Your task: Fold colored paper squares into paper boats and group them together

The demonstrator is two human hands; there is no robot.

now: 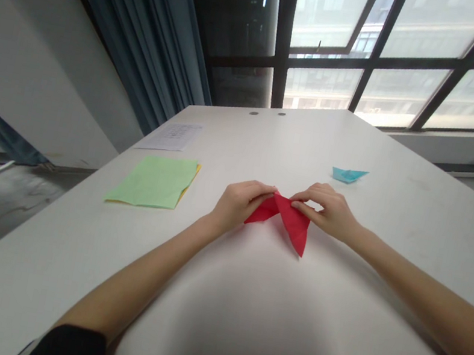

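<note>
Between my two hands is a folded sheet of red paper [294, 225], its creased flaps spreading to the left and down to a point at the lower right. My left hand [242, 201] pinches its upper left part between thumb and fingers. On the upper right edge, my right hand [325, 208] grips the paper with thumb and fingertips. Part of the red paper is hidden behind the fingers. Beyond my right hand, a small folded blue paper boat [349, 176] rests on the table.
The white table [240, 313] stretches toward the windows. At the left lies a stack of green paper [156, 180] with a yellow sheet showing beneath. Behind it is a printed sheet [173, 136]. A blue curtain [140, 20] hangs past the table's left edge.
</note>
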